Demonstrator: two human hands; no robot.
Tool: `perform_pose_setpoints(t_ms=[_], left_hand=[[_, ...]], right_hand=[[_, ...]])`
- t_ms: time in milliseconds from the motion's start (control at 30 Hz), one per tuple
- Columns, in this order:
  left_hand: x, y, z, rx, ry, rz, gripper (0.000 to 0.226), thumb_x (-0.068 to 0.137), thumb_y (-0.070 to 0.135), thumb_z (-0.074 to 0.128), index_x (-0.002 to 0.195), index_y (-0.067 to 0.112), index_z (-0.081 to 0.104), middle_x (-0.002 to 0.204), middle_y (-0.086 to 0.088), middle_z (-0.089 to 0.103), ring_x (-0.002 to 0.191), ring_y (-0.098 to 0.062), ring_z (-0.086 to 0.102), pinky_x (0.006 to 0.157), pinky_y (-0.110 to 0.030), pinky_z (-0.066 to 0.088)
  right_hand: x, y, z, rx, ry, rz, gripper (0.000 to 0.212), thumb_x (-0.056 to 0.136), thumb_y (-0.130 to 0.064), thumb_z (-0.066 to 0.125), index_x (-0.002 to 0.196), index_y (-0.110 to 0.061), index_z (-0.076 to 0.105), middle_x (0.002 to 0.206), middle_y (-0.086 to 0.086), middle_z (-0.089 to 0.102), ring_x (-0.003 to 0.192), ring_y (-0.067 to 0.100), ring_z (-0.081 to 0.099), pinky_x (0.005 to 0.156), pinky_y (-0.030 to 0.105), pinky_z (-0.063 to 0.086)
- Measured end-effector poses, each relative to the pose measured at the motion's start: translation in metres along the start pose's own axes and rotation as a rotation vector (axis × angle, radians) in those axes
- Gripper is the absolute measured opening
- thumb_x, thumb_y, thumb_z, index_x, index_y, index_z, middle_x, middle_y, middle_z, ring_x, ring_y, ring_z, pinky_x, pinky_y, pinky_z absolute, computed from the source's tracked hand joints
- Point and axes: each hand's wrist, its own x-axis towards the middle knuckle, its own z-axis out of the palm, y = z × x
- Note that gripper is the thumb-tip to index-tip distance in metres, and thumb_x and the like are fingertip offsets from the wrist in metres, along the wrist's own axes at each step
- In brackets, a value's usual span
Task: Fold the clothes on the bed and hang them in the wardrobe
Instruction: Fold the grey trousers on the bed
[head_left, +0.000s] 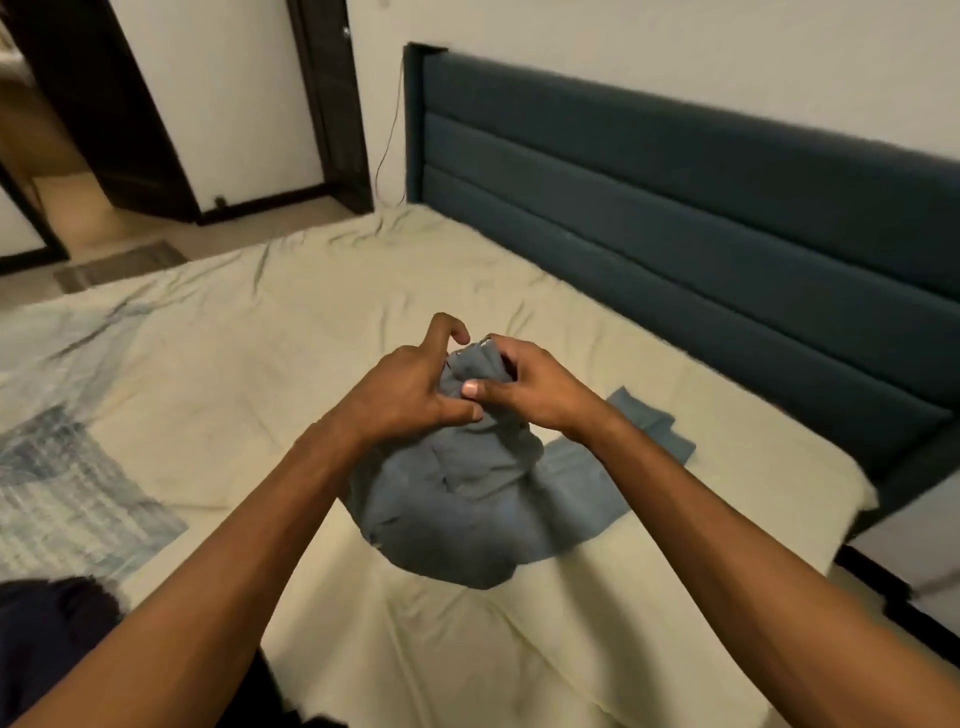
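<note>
Garment (457, 499), grey-blue, bunched: lifted at its top edge above the bed (291, 322), lower folds draping onto the pale sheet, one end trailing toward the headboard (675, 208). Left hand (410, 389): thumb and lower fingers pinching the cloth, index finger raised and bent. Right hand (524, 387): fingers curled round the same top edge, thumb pressing. Dark clothing (47, 634): at the bed's near left edge.

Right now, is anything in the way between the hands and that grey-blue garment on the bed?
Nothing is. The left hand and right hand already grip the bunched top of the grey-blue garment, whose lower part lies on the bed sheet.
</note>
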Motion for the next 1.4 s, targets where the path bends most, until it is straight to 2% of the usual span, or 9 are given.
perform_pose_setpoints(t_ms=[167,333,467,633,700,833,933,1167,1400], left_hand=[[0.005,0.077,-0.064,-0.127,0.064,0.062,0.077,0.074,0.044,0.085,0.132,0.037,0.035,0.101,0.006,0.062,0.090,-0.008,0.061,0.078,-0.029,0.048],[-0.007,0.113,-0.110,-0.007,-0.095,0.052,0.022,0.080,0.041,0.080,0.094,0.038,0.063,0.098,0.008,0.068,0.089,-0.009,0.062,0.074,-0.023,0.048],[-0.008,0.166,-0.152,0.107,0.114,0.173,0.014,0.081,0.036,0.081,0.091,0.037,0.072,0.095,0.004,0.072,0.092,-0.016,0.065,0.084,-0.035,0.052],[-0.004,0.272,-0.225,0.357,0.333,0.387,0.013,0.086,0.038,0.075,0.090,0.030,0.066,0.076,0.011,0.061,0.075,-0.012,0.057,0.074,-0.031,0.044],[0.000,0.308,-0.252,0.454,0.435,0.435,0.017,0.087,0.042,0.073,0.094,0.029,0.065,0.077,0.009,0.058,0.076,-0.014,0.055,0.076,-0.032,0.042],[0.011,0.353,-0.289,0.649,0.563,0.477,0.025,0.086,0.050,0.071,0.093,0.026,0.065,0.080,-0.001,0.060,0.079,-0.025,0.057,0.077,-0.042,0.053],[0.013,0.370,-0.303,0.690,0.558,0.455,0.022,0.087,0.047,0.072,0.090,0.027,0.063,0.083,-0.004,0.063,0.083,-0.029,0.058,0.078,-0.045,0.053],[0.007,0.370,-0.321,0.429,0.646,0.519,0.021,0.087,0.032,0.075,0.097,0.014,0.071,0.086,-0.012,0.070,0.083,-0.031,0.062,0.081,-0.049,0.054],[0.003,0.357,-0.329,0.368,0.671,0.443,0.038,0.075,0.052,0.077,0.084,0.016,0.069,0.078,-0.007,0.065,0.078,-0.028,0.060,0.072,-0.040,0.051]], right_hand=[[-0.035,-0.090,-0.082,-0.031,0.301,-0.124,0.012,0.085,-0.025,0.071,0.092,-0.020,0.062,0.097,0.007,0.068,0.096,0.027,0.065,0.090,0.053,0.051],[-0.088,-0.159,-0.153,0.005,0.550,-0.183,0.021,0.088,-0.012,0.066,0.107,-0.005,0.063,0.103,0.012,0.068,0.095,0.020,0.064,0.090,0.042,0.051],[-0.123,-0.194,-0.199,-0.033,0.684,-0.168,0.020,0.094,0.000,0.061,0.103,-0.018,0.063,0.096,-0.004,0.067,0.088,0.002,0.061,0.084,0.025,0.049],[-0.149,-0.246,-0.261,-0.090,0.939,-0.228,0.016,0.091,-0.009,0.064,0.107,-0.007,0.063,0.104,0.013,0.069,0.097,0.022,0.063,0.090,0.049,0.053],[-0.157,-0.270,-0.283,-0.077,1.008,-0.261,0.024,0.088,-0.018,0.064,0.111,-0.011,0.065,0.107,0.008,0.070,0.101,0.024,0.065,0.091,0.049,0.053],[-0.172,-0.308,-0.311,-0.085,1.055,-0.279,0.022,0.092,-0.015,0.063,0.114,-0.017,0.066,0.109,0.000,0.070,0.102,0.019,0.064,0.093,0.042,0.054],[-0.178,-0.318,-0.326,-0.170,1.006,-0.223,0.019,0.093,-0.015,0.062,0.111,-0.016,0.067,0.106,0.001,0.070,0.101,0.022,0.064,0.094,0.047,0.052],[-0.177,-0.329,-0.344,-0.061,0.988,-0.236,0.009,0.097,-0.020,0.061,0.103,-0.022,0.067,0.102,0.000,0.070,0.102,0.023,0.066,0.095,0.050,0.054],[-0.163,-0.331,-0.337,-0.073,0.983,-0.131,0.020,0.099,-0.032,0.058,0.103,-0.017,0.069,0.104,0.003,0.070,0.099,0.022,0.066,0.089,0.046,0.054]])
